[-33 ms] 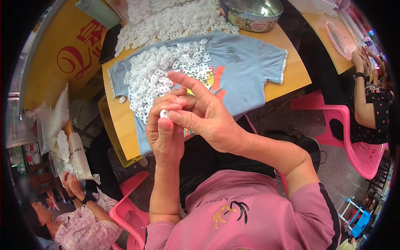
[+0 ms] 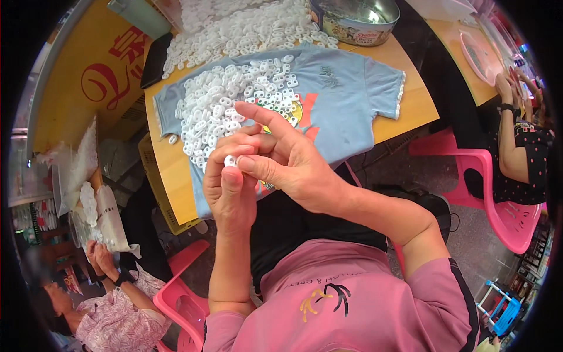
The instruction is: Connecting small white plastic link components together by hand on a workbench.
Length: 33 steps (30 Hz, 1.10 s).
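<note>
Just over the near edge of the table, my left hand (image 2: pixel 230 193) pinches a small white plastic piece (image 2: pixel 230 160) between thumb and curled index finger. A dark hole shows on the piece. My right hand (image 2: pixel 302 173) meets it from the right: its thumb tip presses at the piece's side, the index finger is stretched out, and the other fingers are partly hidden. Beyond both hands, a heap of white two-holed oval pieces (image 2: pixel 205 111) covers the left part of a light blue T-shirt (image 2: pixel 346 111). Several squarer white pieces (image 2: pixel 287 82) lie at the heap's right side.
The shirt is spread on a yellow wooden table (image 2: pixel 419 108). Farther back lies a bigger mass of white pieces (image 2: pixel 246 35), with a round tin (image 2: pixel 358 29) to its right and a black phone (image 2: pixel 157 61) to its left. Co-workers sit on both sides, near pink chairs (image 2: pixel 487 170).
</note>
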Each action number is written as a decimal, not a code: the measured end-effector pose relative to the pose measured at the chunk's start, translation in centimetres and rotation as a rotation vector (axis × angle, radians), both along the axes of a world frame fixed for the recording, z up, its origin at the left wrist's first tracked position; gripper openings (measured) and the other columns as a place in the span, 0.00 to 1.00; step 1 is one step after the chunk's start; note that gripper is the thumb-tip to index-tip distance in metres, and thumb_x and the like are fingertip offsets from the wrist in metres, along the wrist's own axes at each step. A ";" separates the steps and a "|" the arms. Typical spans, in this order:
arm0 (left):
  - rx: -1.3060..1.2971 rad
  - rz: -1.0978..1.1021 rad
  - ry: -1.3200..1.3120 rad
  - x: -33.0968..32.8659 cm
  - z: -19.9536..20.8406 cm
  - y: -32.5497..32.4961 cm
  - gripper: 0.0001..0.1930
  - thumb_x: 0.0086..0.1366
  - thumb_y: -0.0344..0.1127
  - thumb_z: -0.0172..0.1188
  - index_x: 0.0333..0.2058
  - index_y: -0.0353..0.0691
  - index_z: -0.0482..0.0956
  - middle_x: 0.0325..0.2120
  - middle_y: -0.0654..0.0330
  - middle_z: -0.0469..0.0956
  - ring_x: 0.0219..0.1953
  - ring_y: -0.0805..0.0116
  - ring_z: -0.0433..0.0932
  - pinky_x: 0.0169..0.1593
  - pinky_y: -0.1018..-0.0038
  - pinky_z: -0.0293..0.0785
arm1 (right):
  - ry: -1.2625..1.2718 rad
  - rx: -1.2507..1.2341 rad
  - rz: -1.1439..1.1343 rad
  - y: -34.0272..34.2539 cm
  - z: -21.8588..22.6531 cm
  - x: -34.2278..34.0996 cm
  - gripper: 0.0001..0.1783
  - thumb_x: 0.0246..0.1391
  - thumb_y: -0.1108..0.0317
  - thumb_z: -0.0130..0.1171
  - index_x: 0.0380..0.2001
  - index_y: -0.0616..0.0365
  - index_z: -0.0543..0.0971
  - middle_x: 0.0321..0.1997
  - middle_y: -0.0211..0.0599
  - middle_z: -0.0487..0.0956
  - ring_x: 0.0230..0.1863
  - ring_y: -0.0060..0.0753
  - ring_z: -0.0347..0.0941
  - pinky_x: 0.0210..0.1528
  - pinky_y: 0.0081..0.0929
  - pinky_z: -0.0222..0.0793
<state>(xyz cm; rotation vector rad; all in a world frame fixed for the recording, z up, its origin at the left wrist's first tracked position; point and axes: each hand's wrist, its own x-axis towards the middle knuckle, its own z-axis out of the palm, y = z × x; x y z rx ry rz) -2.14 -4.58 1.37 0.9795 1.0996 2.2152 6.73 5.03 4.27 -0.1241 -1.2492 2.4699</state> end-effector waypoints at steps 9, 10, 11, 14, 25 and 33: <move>-0.592 0.706 0.213 -13.3 0.2 -11.1 0.16 0.68 0.34 0.57 0.51 0.31 0.74 0.36 0.62 0.76 0.37 0.76 0.74 0.44 0.79 0.71 | -0.332 1.155 -0.520 11.5 -2.1 1.1 0.08 0.56 0.71 0.60 0.38 0.63 0.81 0.34 0.30 0.78 0.31 0.18 0.70 0.33 0.18 0.67; -0.660 0.756 0.216 -15.6 -1.3 -13.0 0.18 0.67 0.34 0.59 0.52 0.32 0.74 0.36 0.62 0.76 0.37 0.76 0.74 0.44 0.79 0.71 | -0.409 1.281 -0.538 12.1 -2.2 1.3 0.07 0.55 0.71 0.61 0.36 0.62 0.81 0.32 0.31 0.78 0.30 0.20 0.71 0.32 0.19 0.67; -0.660 0.762 0.214 -18.1 -3.1 -15.0 0.18 0.67 0.34 0.59 0.52 0.32 0.74 0.36 0.62 0.76 0.37 0.76 0.74 0.44 0.79 0.71 | -0.404 1.282 -0.533 12.2 -2.2 1.3 0.07 0.55 0.71 0.61 0.36 0.62 0.81 0.32 0.31 0.78 0.30 0.20 0.71 0.32 0.19 0.67; -0.898 0.832 0.269 -22.9 -8.1 -20.1 0.23 0.65 0.36 0.61 0.56 0.31 0.70 0.43 0.58 0.76 0.43 0.70 0.75 0.48 0.76 0.71 | -0.363 1.435 -0.412 11.9 -2.8 1.0 0.07 0.53 0.71 0.61 0.35 0.61 0.81 0.32 0.35 0.77 0.30 0.29 0.73 0.32 0.25 0.68; -0.665 0.859 0.548 -11.6 -0.1 -10.2 0.20 0.67 0.29 0.55 0.57 0.33 0.67 0.51 0.54 0.71 0.50 0.69 0.72 0.54 0.75 0.69 | -0.438 1.540 -0.350 11.8 -3.1 0.4 0.07 0.50 0.70 0.62 0.32 0.61 0.78 0.30 0.38 0.74 0.30 0.37 0.74 0.33 0.31 0.69; -0.480 0.134 0.343 -2.2 1.2 -0.5 0.10 0.66 0.24 0.55 0.45 0.32 0.76 0.36 0.60 0.79 0.35 0.76 0.78 0.42 0.80 0.74 | -0.455 0.869 -0.193 10.5 -1.4 1.3 0.09 0.55 0.67 0.63 0.33 0.62 0.76 0.32 0.30 0.78 0.30 0.18 0.72 0.31 0.22 0.68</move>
